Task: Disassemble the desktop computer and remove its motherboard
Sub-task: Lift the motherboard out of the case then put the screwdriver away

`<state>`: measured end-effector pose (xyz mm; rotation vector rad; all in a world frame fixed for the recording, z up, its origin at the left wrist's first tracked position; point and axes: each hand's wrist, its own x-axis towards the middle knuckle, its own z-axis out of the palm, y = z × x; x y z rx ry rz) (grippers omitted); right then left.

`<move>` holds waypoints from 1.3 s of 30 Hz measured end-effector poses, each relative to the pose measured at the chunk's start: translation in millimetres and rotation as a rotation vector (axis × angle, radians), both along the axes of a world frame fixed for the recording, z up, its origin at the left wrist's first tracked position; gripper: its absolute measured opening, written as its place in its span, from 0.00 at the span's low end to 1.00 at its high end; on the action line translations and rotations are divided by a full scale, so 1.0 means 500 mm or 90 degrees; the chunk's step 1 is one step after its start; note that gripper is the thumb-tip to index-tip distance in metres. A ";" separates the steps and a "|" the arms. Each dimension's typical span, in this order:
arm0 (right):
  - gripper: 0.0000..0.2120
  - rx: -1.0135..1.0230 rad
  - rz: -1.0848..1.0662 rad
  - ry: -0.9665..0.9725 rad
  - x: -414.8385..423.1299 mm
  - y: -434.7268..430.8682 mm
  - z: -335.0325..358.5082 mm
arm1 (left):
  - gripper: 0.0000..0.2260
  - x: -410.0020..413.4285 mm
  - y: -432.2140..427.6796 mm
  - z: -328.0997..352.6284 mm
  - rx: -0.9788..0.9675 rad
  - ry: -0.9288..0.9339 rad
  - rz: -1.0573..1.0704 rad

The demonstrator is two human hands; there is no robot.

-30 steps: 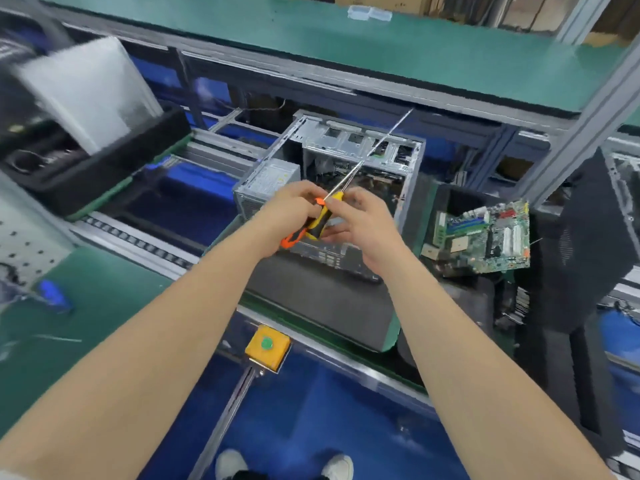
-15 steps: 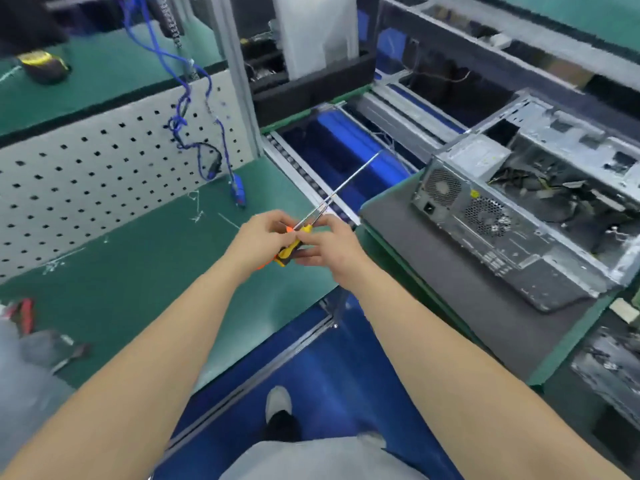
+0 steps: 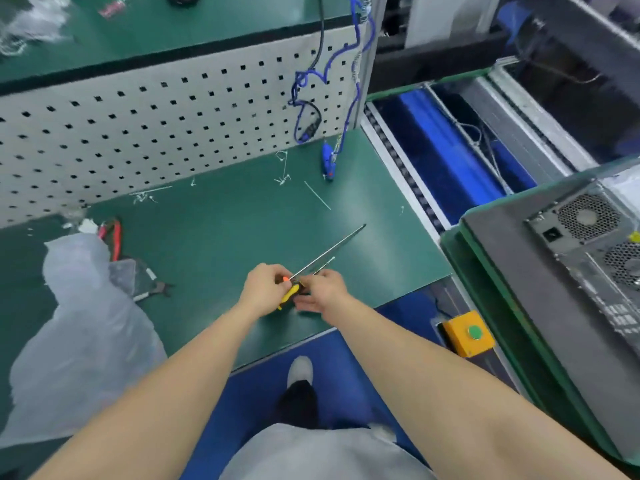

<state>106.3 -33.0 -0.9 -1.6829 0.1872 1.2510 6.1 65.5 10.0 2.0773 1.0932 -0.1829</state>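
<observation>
Head view: both hands meet over the green tabletop point(image 3: 214, 237). The left hand point(image 3: 263, 289) has its fingers curled tight around the yellow handle of a screwdriver point(image 3: 325, 252); the right hand point(image 3: 323, 289) pinches the same handle with its fingers close together, a few loosely extended below. The shaft points up and right above the tabletop. The computer point(image 3: 595, 258) lies on a grey mat at the right edge, well apart. Compared with half a second ago, the view has swung left and the computer has slid toward the frame's edge.
</observation>
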 end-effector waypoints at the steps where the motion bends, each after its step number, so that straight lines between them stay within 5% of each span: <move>1: 0.10 -0.020 -0.002 -0.015 -0.005 0.011 -0.007 | 0.08 -0.007 0.007 -0.011 0.007 0.002 0.009; 10: 0.07 -0.156 0.093 -0.181 -0.015 0.046 -0.038 | 0.10 -0.026 0.043 -0.072 0.040 0.022 -0.011; 18: 0.09 -0.163 0.078 -0.106 0.007 0.040 -0.033 | 0.13 -0.013 0.057 -0.068 0.042 -0.008 0.013; 22: 0.18 -0.152 0.084 -0.108 0.013 0.029 -0.031 | 0.11 0.022 0.042 -0.053 0.063 -0.018 -0.005; 32: 0.17 -0.163 -0.100 -0.164 0.169 -0.166 -0.001 | 0.06 0.250 -0.118 0.000 0.008 -0.161 -0.167; 39: 0.14 -0.173 -0.318 -0.166 0.233 -0.424 -0.001 | 0.09 0.396 -0.352 0.003 -0.102 -0.109 -0.341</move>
